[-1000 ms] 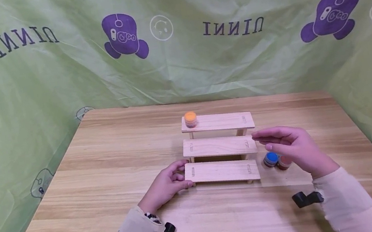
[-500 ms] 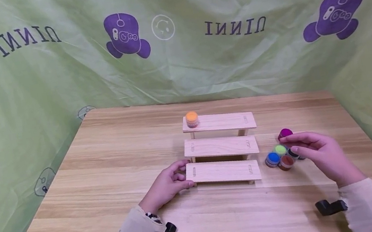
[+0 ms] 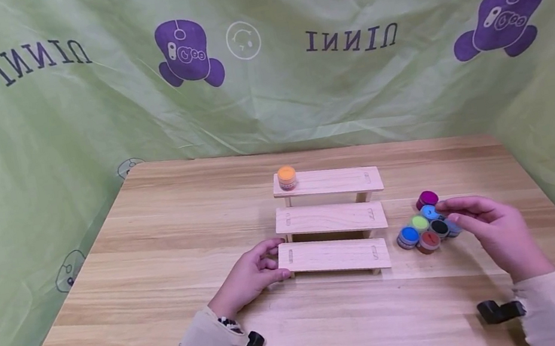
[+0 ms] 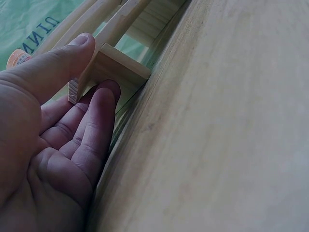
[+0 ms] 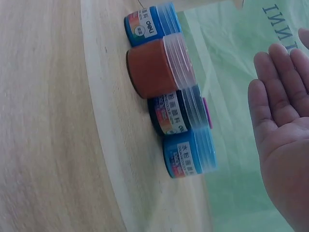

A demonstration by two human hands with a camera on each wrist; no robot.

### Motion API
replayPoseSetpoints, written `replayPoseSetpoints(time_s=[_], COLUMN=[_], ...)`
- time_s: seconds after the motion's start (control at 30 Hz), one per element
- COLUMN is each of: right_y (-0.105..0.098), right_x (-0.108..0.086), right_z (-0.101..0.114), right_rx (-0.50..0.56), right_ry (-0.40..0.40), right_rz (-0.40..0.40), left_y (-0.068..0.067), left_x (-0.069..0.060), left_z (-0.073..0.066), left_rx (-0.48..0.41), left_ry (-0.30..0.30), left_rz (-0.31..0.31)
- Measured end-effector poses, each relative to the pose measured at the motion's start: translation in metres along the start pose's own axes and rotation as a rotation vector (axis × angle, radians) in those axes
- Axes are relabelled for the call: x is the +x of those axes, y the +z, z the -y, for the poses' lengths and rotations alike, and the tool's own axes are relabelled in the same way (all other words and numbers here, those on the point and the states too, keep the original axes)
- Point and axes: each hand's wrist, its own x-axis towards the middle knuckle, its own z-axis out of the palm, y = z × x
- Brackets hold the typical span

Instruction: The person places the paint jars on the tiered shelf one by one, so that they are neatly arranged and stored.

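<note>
A three-tier wooden display stand (image 3: 330,217) stands mid-table, with an orange-lidded paint jar (image 3: 287,178) on the left end of its top tier. My left hand (image 3: 247,276) grips the left end of the lowest tier; the left wrist view shows the thumb (image 4: 79,46) over the board and fingers curled below. To the stand's right sit several gouache jars: magenta (image 3: 427,199), yellow-green (image 3: 419,224), black (image 3: 439,228), blue (image 3: 408,237) and reddish-brown (image 5: 152,67) among them. My right hand (image 3: 493,229) hovers over the cluster's right side, fingers extended, holding nothing, partly covering a light blue jar (image 5: 188,152).
The wood-grain tabletop (image 3: 166,227) extends around the stand and jars. Green printed fabric (image 3: 288,104) hangs behind the table and along both sides. Each sleeve cuff carries a black device (image 3: 501,311).
My right hand has moved right from beside the stand's middle tier to above the jars, uncovering most of them. The left hand stays at the lowest tier.
</note>
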Motion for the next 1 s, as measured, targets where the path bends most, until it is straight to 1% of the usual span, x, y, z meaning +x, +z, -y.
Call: replayPoseSetpoints(time_s=[0.17,0.37,0.47,0.57,0.73,0.77,0.93,1.0], right_y=[-0.004,-0.007,-0.007,-0.007,-0.006,-0.006,-0.009,-0.009], right_x=[0.0,-0.001,-0.003,-0.004,-0.006,-0.006,-0.008,-0.008], right_z=[-0.005,-0.012,-0.015,-0.018,-0.026,-0.027,-0.035,-0.038], right_rx=[0.038,0.065,0.097,0.1,0.133,0.146,0.284,0.317], right_ry=[0.021,0.062,0.097,0.126,0.131,0.134,0.142,0.144], right_rz=[-0.021,-0.069,-0.108,-0.156,-0.213,-0.227,-0.305,-0.321], left_y=[-0.001,0.0,0.0,0.0,0.001,0.001,0.0,0.0], left_x=[0.0,0.001,0.001,0.0,-0.001,-0.001,0.0,0.0], left_z=[-0.001,-0.001,0.0,0.002,0.002,0.002,0.001,0.0], left_rx=[-0.006,0.001,0.003,-0.003,0.001,0.002,0.014,0.025], left_ry=[-0.001,0.009,0.014,0.009,-0.001,-0.003,-0.007,-0.007], left_rz=[0.001,0.0,-0.001,-0.001,-0.008,-0.008,-0.004,-0.004])
